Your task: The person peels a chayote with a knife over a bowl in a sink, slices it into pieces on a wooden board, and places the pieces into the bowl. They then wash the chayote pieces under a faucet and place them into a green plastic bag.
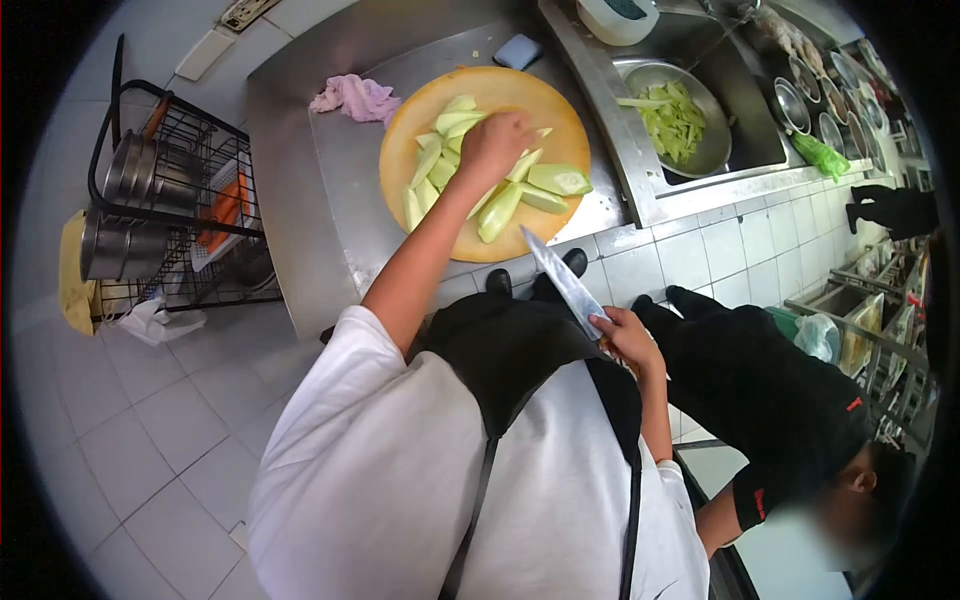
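Observation:
Pale green vegetable pieces [499, 211] lie spread over a round wooden cutting board [485, 90] on the steel counter. My left hand [497, 146] reaches down among the pieces at the board's middle; its fingers are blurred, and whether it grips a piece is not clear. My right hand [626, 337] is closed round the handle of a large knife [563, 277], held in front of my apron. The blade points up and left, its tip near the board's lower edge.
A pink cloth [355, 99] and a blue sponge [518, 52] lie behind the board. Right of it, a metal bowl [675, 112] of cut greens sits in the sink [640, 190]. A wire rack [190, 215] stands left. A person in black [765, 365] is close on my right.

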`<act>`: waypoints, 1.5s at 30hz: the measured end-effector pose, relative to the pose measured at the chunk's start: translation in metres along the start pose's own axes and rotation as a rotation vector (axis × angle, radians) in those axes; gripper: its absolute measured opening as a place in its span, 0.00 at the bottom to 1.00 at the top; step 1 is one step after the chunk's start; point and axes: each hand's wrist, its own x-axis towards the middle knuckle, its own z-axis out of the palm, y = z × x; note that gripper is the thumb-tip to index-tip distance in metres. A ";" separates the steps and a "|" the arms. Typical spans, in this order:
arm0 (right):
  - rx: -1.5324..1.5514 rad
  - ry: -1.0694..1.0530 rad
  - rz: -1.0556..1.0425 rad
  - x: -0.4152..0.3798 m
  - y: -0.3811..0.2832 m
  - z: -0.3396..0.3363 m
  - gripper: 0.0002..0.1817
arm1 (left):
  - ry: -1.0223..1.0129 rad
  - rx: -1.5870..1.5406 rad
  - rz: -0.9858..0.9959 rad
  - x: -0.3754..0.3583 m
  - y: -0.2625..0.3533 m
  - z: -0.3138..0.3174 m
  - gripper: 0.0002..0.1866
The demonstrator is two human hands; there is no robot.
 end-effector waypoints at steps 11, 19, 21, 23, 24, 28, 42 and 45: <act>0.178 0.013 -0.041 0.027 0.019 -0.018 0.14 | -0.145 0.382 0.077 -0.073 -0.075 0.081 0.33; 0.014 0.176 -0.278 0.052 0.001 0.012 0.18 | 0.086 0.146 -0.173 -0.093 -0.097 0.099 0.26; -0.108 0.214 -0.361 0.062 0.004 0.023 0.19 | 0.121 0.063 -0.282 -0.094 -0.094 0.100 0.23; -0.188 0.224 -0.383 0.070 0.008 0.035 0.21 | 0.194 -0.047 -0.298 -0.095 -0.089 0.106 0.22; -0.226 0.254 -0.401 0.074 0.010 0.041 0.21 | 0.231 -0.103 -0.304 -0.095 -0.089 0.110 0.22; -0.293 0.321 -0.402 0.081 0.009 0.056 0.20 | 0.310 -0.277 -0.359 -0.093 -0.095 0.120 0.20; -0.796 0.531 -0.655 0.061 -0.008 0.082 0.20 | 0.319 -0.430 -0.182 -0.121 -0.091 0.094 0.12; -0.815 0.567 -0.614 0.064 -0.007 0.087 0.20 | 0.319 -0.447 -0.160 -0.125 -0.088 0.103 0.09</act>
